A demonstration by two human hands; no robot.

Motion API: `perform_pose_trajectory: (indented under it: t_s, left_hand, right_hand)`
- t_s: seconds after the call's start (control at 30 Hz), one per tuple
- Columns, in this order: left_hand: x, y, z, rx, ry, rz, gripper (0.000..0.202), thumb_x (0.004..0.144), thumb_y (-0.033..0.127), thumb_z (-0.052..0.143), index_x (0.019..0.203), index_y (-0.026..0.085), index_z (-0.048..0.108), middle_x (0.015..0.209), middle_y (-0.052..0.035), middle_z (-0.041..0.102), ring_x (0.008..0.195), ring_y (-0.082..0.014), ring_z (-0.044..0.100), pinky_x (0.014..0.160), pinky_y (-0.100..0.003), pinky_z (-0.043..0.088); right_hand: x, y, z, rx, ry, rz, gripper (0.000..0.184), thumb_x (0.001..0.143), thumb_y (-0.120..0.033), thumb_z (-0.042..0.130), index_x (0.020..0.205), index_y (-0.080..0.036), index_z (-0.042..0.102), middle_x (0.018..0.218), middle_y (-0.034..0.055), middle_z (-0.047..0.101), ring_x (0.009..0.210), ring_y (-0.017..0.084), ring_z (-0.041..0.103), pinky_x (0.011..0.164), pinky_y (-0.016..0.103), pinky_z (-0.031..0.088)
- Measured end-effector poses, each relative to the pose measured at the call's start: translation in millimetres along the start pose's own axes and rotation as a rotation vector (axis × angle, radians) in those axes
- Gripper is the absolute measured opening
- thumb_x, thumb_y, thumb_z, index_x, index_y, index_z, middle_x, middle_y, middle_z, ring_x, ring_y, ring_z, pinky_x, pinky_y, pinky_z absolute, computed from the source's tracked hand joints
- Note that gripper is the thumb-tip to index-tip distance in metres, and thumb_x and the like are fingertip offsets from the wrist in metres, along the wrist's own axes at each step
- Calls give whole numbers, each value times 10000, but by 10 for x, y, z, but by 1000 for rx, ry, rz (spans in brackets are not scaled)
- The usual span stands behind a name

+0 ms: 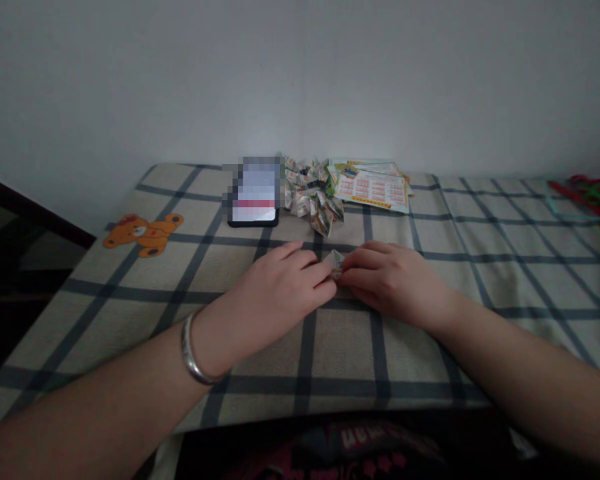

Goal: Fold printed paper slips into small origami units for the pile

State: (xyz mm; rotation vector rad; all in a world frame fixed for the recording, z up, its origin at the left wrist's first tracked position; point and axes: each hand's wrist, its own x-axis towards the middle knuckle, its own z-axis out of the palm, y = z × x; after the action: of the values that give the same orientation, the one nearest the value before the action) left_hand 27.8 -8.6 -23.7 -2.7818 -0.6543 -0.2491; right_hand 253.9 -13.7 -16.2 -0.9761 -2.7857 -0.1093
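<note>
Between my two hands, just above the checked cloth, is a small piece of folded printed paper (335, 261) with a peaked top. My left hand (293, 277), below a silver bangle (193, 353) on the wrist, grips its left side with the fingertips. On the right side, my right hand (393, 277) pinches the same paper, its fingers bent together. Most of the paper's lower part is hidden by the fingers. Beyond the hands lies a cluster of similar folded paper pieces (313, 193).
A phone (254, 193) with a lit screen lies left of the cluster. To its right is a stack of printed sheets (377, 189). A bear cutout (143, 233) lies at the left, red and green items (587, 197) at the far right. The checked tablecloth (260, 393) meets a wall behind.
</note>
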Motion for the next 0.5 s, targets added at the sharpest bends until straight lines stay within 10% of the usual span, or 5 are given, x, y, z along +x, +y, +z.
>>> perform_pose_trajectory:
  t_s: [0.5]
  left_hand:
    - [-45, -68, -67, -45, -9, -36, 133, 912, 170, 532, 967, 231, 637, 1085, -14, 648, 1029, -217, 584, 1075, -523, 373]
  right_hand:
    - [-65, 75, -15, 46, -25, -8, 169, 904, -209, 534, 960, -225, 693, 996, 49, 656, 867, 194, 579, 719, 314, 442]
